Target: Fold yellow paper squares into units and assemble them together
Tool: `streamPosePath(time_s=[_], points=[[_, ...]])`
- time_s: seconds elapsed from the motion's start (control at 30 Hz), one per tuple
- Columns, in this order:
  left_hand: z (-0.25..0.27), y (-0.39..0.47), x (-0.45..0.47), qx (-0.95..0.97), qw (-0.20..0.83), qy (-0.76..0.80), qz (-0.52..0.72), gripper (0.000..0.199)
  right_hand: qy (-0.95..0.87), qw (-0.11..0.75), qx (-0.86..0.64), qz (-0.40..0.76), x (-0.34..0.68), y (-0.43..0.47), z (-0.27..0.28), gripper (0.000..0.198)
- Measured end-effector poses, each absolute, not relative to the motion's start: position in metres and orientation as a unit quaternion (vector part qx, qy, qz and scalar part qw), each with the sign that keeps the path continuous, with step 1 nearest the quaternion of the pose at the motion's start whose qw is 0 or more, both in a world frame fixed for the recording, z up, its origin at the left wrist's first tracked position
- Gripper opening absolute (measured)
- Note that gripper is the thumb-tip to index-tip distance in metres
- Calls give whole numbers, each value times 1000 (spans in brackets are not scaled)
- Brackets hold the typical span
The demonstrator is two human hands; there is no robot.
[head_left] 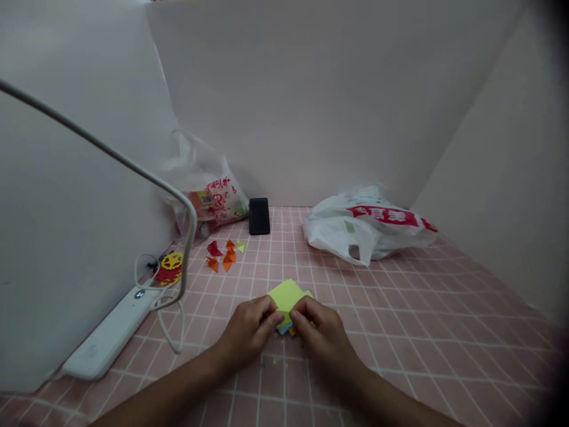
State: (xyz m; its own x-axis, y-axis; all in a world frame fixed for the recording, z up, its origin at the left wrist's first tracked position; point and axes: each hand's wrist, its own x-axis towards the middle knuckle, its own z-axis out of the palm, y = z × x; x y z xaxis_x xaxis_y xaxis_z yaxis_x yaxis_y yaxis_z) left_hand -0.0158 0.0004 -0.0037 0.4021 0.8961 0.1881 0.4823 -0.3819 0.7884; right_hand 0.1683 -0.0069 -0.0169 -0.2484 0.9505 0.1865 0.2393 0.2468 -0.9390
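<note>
Between my hands is a yellow-green sheet of paper (pixel 288 296), turned so that one corner points away from me. My left hand (pixel 252 325) pinches its left side between thumb and fingers. On the opposite side, my right hand (pixel 320 327) is closed on the paper's near right edge, the thumb close to the middle. Under the sheet, corners of blue paper (pixel 285 328) and orange paper (pixel 292 331) stick out toward me; how they lie beneath is hidden. Small folded paper pieces in red (pixel 214 248), orange (pixel 229 256) and pale yellow (pixel 240 245) lie farther off to the left.
A white power strip (pixel 111 335) runs along the left wall, with a grey cable (pixel 133 168) arching above it. Near it sit yellow and red cut-out shapes (pixel 172 262). At the back are a black phone (pixel 259 216), a filled plastic bag (pixel 208 198) and a white plastic bag (pixel 364 225).
</note>
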Motion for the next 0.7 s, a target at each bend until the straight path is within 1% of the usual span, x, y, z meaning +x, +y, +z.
streamPosePath(time_s=[0.03,0.13,0.3,0.43,0.5,0.6,0.7], points=[[-5,0,-16,774,317,449,314,22,-675,417,-449,411,168,-7,-17,26],[-10,1,-18,771,327,446,316,24,-684,418,-450,393,170,-5,-18,26],[-18,3,-21,719,317,489,380,29,-621,475,-492,382,177,4,-27,27],[-20,2,-23,722,321,479,382,34,-595,485,-514,383,181,8,-33,29],[-20,1,-22,726,321,476,379,35,-598,489,-522,362,181,7,-32,30],[-18,1,-21,739,311,459,384,32,-621,478,-520,340,183,5,-30,30],[-20,2,-21,765,272,415,411,28,-646,449,-515,340,182,3,-34,33]])
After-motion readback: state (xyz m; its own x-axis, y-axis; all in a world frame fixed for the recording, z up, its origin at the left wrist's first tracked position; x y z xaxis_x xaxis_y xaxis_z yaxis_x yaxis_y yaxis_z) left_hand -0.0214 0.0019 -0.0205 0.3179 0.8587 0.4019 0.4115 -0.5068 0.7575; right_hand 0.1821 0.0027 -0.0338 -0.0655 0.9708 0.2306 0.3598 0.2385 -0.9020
